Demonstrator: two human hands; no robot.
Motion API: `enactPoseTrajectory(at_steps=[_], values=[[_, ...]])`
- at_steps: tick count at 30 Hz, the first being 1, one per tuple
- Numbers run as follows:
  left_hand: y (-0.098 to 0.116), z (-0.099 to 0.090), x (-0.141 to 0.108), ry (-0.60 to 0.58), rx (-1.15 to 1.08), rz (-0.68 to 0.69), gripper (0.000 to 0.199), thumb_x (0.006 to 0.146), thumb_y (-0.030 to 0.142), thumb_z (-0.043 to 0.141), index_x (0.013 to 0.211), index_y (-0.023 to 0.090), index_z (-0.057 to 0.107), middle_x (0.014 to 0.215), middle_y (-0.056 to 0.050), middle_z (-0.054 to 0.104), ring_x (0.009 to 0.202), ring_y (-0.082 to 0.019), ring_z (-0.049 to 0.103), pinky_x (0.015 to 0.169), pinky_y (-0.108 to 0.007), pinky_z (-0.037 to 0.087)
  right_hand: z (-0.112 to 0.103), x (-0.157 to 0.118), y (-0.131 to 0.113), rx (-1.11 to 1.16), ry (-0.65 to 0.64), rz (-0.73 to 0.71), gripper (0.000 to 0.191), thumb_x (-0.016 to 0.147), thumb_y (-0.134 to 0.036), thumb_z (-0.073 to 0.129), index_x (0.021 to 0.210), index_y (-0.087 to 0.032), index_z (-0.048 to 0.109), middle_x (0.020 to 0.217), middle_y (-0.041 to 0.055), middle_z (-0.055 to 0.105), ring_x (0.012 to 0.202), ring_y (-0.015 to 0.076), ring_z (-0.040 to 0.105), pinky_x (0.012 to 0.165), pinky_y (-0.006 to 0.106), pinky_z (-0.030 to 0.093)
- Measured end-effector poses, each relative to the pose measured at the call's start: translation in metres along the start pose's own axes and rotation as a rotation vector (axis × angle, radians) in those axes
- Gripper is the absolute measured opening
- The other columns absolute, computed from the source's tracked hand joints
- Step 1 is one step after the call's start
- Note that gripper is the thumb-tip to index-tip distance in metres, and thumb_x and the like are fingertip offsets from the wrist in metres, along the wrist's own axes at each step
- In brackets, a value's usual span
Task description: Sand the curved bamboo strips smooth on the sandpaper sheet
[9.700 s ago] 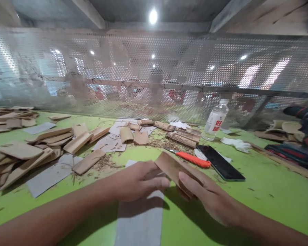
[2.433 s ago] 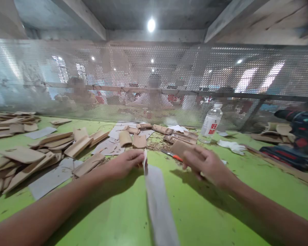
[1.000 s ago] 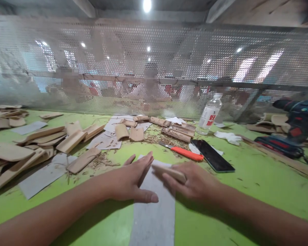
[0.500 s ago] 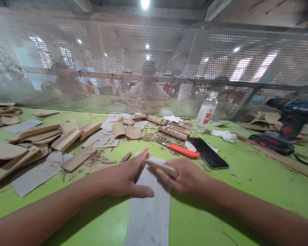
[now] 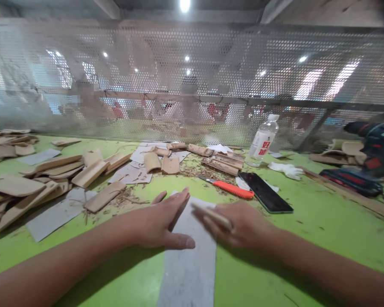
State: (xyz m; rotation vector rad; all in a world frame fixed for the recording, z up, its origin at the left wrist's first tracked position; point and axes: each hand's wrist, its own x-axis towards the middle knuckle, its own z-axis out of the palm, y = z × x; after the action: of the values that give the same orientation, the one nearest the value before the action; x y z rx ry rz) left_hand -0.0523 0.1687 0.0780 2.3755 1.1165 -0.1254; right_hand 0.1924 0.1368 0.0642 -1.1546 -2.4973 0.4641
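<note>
A long grey strip that looks like sandpaper (image 5: pixel 192 268) lies on the green table in front of me. My left hand (image 5: pixel 166 221) rests across its left edge, fingers stretched forward and thumb spread out over the strip. In my right hand (image 5: pixel 240 224) is a small piece of bamboo (image 5: pixel 213 216), gripped over the strip's right side and slightly blurred. Whether the bamboo touches the strip I cannot tell. Beyond my right hand lies an orange utility knife (image 5: pixel 233 189) with its blade out, beside a black phone (image 5: pixel 265 192).
Curved bamboo pieces (image 5: pixel 51 170) are heaped at the left. More bamboo pieces (image 5: pixel 224 164) and shavings (image 5: pixel 192 170) lie ahead. A water bottle (image 5: pixel 262 140), a white glove (image 5: pixel 286 169) and a cordless drill (image 5: pixel 371 157) are at the right. A perforated metal screen (image 5: pixel 192 76) closes off the back.
My right hand with the bamboo piece has moved slightly right, away from my left fingertips. The whole view has shifted a little; my left hand keeps its place on the strip.
</note>
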Motion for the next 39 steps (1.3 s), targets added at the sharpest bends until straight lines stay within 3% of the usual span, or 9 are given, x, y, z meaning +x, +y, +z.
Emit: enactPoseTrajectory(at_steps=[2, 6, 10, 15, 21, 26, 31, 35, 39], values=[[0.001, 0.000, -0.001, -0.021, 0.025, 0.012, 0.118, 0.088, 0.078, 0.054, 0.164, 0.009, -0.005, 0.167, -0.017, 0.000, 0.154, -0.039, 0.001, 0.124, -0.053, 0.010, -0.001, -0.003, 0.001, 0.072, -0.100, -0.117, 0.039, 0.102, -0.040, 0.045, 0.080, -0.018, 0.068, 0.063, -0.0005, 0.060, 0.049, 0.0096, 0.044, 0.048, 0.024, 0.030], [0.001, -0.001, -0.005, -0.041, 0.014, -0.028, 0.116, 0.089, 0.081, 0.049, 0.164, 0.011, -0.006, 0.167, -0.015, -0.003, 0.153, -0.040, -0.004, 0.123, -0.054, 0.013, -0.004, -0.007, 0.006, 0.108, -0.059, 0.197, 0.047, 0.103, -0.047, 0.045, 0.075, -0.018, 0.069, 0.058, -0.0008, 0.059, 0.043, 0.0093, 0.042, 0.041, 0.024, 0.027], [0.001, -0.005, -0.009, -0.073, 0.026, -0.045, 0.112, 0.089, 0.078, 0.052, 0.165, 0.015, -0.002, 0.168, -0.013, 0.000, 0.154, -0.038, -0.002, 0.122, -0.055, 0.019, -0.005, -0.008, 0.016, 0.103, -0.078, -0.002, 0.039, 0.102, -0.041, 0.048, 0.079, -0.019, 0.070, 0.065, 0.0001, 0.063, 0.051, 0.0104, 0.049, 0.048, 0.024, 0.033], [0.001, -0.003, -0.009, -0.058, 0.068, 0.020, 0.099, 0.092, 0.078, 0.049, 0.165, 0.022, 0.013, 0.168, -0.011, 0.003, 0.154, -0.040, 0.001, 0.121, -0.061, 0.016, -0.005, -0.002, 0.018, -0.018, 0.028, 0.059, 0.039, 0.102, -0.041, 0.048, 0.074, -0.018, 0.065, 0.063, -0.0006, 0.058, 0.051, 0.0106, 0.045, 0.049, 0.025, 0.031], [0.002, -0.004, -0.007, -0.130, 0.075, 0.025, 0.111, 0.085, 0.082, 0.057, 0.165, 0.021, 0.009, 0.167, -0.015, -0.005, 0.151, -0.044, -0.008, 0.120, -0.066, 0.011, 0.002, -0.010, -0.007, 0.074, -0.132, -0.227, 0.030, 0.104, -0.032, 0.045, 0.087, -0.019, 0.066, 0.067, -0.0008, 0.059, 0.053, 0.0103, 0.046, 0.053, 0.025, 0.034], [-0.009, -0.016, -0.009, -0.171, -0.009, 0.053, 0.133, 0.064, 0.083, 0.076, 0.165, 0.026, 0.010, 0.167, -0.013, -0.003, 0.151, -0.048, -0.002, 0.119, -0.067, 0.013, -0.005, -0.006, 0.009, 0.019, -0.006, 0.013, 0.040, 0.105, -0.039, 0.045, 0.075, -0.019, 0.061, 0.063, -0.0015, 0.057, 0.050, 0.0101, 0.046, 0.049, 0.024, 0.031], [-0.007, -0.013, -0.010, -0.168, 0.016, 0.027, 0.130, 0.068, 0.083, 0.073, 0.165, 0.025, 0.008, 0.167, -0.014, -0.006, 0.151, -0.047, -0.004, 0.118, -0.067, 0.014, -0.001, -0.007, 0.005, 0.083, -0.071, -0.219, 0.033, 0.106, -0.035, 0.042, 0.095, -0.019, 0.069, 0.073, 0.0010, 0.064, 0.059, 0.0116, 0.052, 0.056, 0.025, 0.037], [0.005, -0.005, -0.009, -0.142, 0.020, -0.021, 0.128, 0.075, 0.087, 0.062, 0.164, 0.018, 0.002, 0.165, -0.016, -0.011, 0.150, -0.045, -0.013, 0.119, -0.066, 0.011, 0.005, -0.012, -0.004, 0.212, -0.074, -0.070, 0.037, 0.105, -0.038, 0.045, 0.081, -0.018, 0.065, 0.065, -0.0009, 0.059, 0.052, 0.0093, 0.049, 0.049, 0.022, 0.034], [0.010, -0.002, -0.009, -0.134, 0.043, -0.023, 0.127, 0.077, 0.083, 0.065, 0.164, 0.015, 0.003, 0.165, -0.017, -0.010, 0.150, -0.043, -0.014, 0.120, -0.064, 0.010, 0.004, -0.011, -0.005, 0.172, -0.119, -0.176, 0.035, 0.103, -0.035, 0.045, 0.078, -0.019, 0.063, 0.064, -0.0012, 0.055, 0.053, 0.0099, 0.046, 0.052, 0.025, 0.034]])
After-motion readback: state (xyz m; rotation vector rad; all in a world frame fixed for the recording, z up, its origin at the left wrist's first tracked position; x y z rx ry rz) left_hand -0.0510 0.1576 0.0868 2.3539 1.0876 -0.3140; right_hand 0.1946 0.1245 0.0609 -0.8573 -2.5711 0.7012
